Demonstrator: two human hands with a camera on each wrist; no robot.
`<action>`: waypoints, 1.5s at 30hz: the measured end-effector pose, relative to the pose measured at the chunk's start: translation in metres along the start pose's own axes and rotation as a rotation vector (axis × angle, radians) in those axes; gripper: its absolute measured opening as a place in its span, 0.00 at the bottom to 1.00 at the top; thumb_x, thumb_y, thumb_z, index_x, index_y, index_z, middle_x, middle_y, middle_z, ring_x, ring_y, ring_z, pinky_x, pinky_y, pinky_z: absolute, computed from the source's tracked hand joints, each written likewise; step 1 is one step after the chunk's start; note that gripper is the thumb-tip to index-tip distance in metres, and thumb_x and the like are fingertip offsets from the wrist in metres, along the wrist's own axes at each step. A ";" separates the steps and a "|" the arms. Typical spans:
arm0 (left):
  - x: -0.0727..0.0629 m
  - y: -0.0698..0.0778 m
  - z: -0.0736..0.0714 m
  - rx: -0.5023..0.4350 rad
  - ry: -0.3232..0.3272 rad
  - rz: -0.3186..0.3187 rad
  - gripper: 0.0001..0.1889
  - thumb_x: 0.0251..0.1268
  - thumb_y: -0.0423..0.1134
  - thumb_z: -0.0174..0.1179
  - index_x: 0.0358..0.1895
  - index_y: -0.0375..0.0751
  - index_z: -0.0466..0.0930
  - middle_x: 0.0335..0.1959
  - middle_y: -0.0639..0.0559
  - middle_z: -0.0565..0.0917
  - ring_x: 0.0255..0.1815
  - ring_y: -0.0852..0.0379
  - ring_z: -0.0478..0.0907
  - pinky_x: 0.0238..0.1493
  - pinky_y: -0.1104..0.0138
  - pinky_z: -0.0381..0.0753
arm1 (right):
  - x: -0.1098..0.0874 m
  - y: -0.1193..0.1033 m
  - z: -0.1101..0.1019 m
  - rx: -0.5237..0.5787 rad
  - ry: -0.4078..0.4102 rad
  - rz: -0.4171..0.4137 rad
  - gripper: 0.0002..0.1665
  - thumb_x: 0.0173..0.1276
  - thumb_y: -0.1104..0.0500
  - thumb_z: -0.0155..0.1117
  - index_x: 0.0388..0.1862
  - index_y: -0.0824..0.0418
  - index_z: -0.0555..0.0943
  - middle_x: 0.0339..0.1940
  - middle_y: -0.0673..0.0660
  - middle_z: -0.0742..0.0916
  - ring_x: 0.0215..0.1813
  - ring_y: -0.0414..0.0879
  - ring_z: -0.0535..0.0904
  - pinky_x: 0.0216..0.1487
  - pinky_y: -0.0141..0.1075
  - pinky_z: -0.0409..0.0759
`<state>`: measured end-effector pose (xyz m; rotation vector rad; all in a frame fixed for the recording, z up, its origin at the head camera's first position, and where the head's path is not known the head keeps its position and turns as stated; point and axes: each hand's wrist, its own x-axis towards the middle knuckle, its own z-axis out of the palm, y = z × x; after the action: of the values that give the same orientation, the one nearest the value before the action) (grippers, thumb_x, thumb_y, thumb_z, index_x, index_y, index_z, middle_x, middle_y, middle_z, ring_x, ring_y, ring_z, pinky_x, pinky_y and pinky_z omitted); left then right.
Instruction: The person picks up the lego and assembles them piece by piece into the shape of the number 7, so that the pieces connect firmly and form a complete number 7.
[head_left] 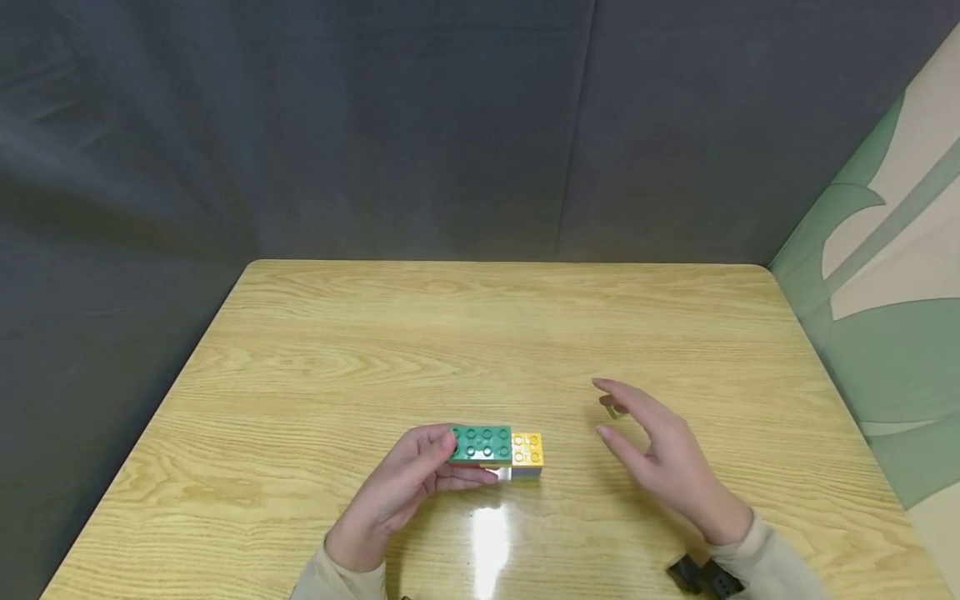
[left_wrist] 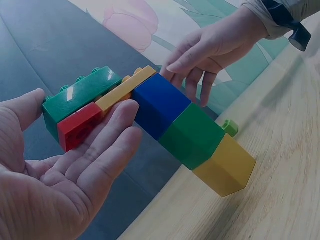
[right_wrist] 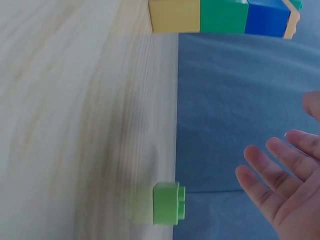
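My left hand [head_left: 408, 475] holds the overhanging end of a toy brick structure, thumb on the long green brick [head_left: 482, 444] and fingers beneath. Under that brick sit a red brick [left_wrist: 79, 126] and a flat yellow plate [left_wrist: 125, 89], seen in the left wrist view. Below the plate a column runs down: a blue brick [left_wrist: 160, 106], a green brick [left_wrist: 192, 136] and a yellow brick [left_wrist: 225, 165] at the bottom. To the right, my right hand [head_left: 667, 454] hovers with fingers spread, holding nothing. A small light green brick [right_wrist: 166, 203] lies on the table near it, partly hidden in the head view.
The wooden table [head_left: 300, 350] spans the lower view. A dark curtain [head_left: 420, 125] hangs behind its far edge, and a leaf-patterned cloth [head_left: 900, 333] is at the right. A black strap device [head_left: 703, 575] sits at the right wrist.
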<state>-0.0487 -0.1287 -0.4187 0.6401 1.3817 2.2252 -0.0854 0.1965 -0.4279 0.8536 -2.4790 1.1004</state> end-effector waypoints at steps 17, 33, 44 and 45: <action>0.000 -0.001 -0.001 0.007 -0.017 0.008 0.24 0.81 0.38 0.36 0.58 0.13 0.65 0.50 0.42 0.84 0.49 0.49 0.83 0.54 0.53 0.79 | -0.005 0.023 -0.014 -0.027 0.006 0.042 0.32 0.60 0.71 0.68 0.65 0.63 0.74 0.61 0.59 0.80 0.50 0.50 0.80 0.52 0.30 0.78; 0.000 0.000 0.000 0.012 -0.012 0.001 0.24 0.81 0.38 0.36 0.58 0.12 0.64 0.50 0.42 0.84 0.49 0.48 0.84 0.54 0.52 0.79 | -0.001 0.044 -0.016 -0.096 -0.081 0.059 0.30 0.58 0.70 0.71 0.61 0.70 0.75 0.59 0.64 0.80 0.41 0.48 0.80 0.37 0.39 0.84; 0.001 0.000 0.000 0.005 -0.013 -0.002 0.23 0.81 0.37 0.36 0.59 0.13 0.64 0.50 0.42 0.84 0.49 0.49 0.84 0.54 0.54 0.79 | 0.002 0.055 -0.015 -0.065 -0.157 0.150 0.29 0.60 0.68 0.71 0.61 0.67 0.75 0.59 0.64 0.80 0.40 0.46 0.80 0.36 0.34 0.83; 0.001 0.000 0.000 0.005 -0.013 -0.002 0.23 0.81 0.37 0.36 0.59 0.13 0.64 0.50 0.42 0.84 0.49 0.49 0.84 0.54 0.54 0.79 | 0.002 0.055 -0.015 -0.061 -0.159 0.155 0.29 0.60 0.68 0.71 0.61 0.67 0.75 0.59 0.63 0.80 0.40 0.46 0.80 0.36 0.34 0.83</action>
<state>-0.0495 -0.1280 -0.4182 0.6529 1.3820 2.2125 -0.1211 0.2357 -0.4483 0.7694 -2.7360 1.0355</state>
